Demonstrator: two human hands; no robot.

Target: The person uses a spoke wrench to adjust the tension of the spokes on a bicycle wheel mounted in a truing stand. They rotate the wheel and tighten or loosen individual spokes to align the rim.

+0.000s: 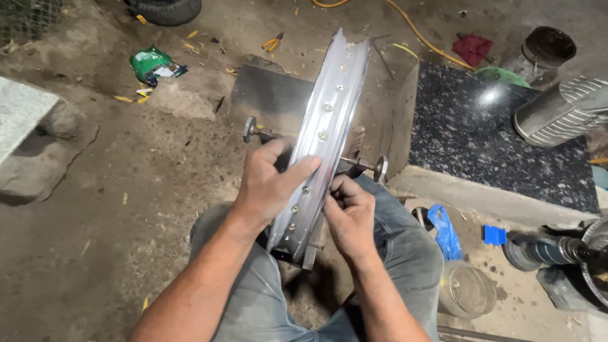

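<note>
A shiny silver wheel rim (332, 101) stands on edge between my knees, held on a truing stand with an axle rod (259, 133) ending in round knobs on each side. My left hand (269, 183) wraps over the rim's near edge, fingers lying across its outer face with the spoke nipples. My right hand (348, 212) is pressed against the rim's right side, fingers pinched on a small part there; what it pinches is hidden.
Dirt floor all round. A black speckled stone slab (481, 139) lies to the right, with a ribbed metal cylinder (560, 111) on it. Orange pliers (273, 42), a green packet (152, 63), a blue bag (445, 231), a glass jar (467, 290) and a tyre (166, 9) lie about.
</note>
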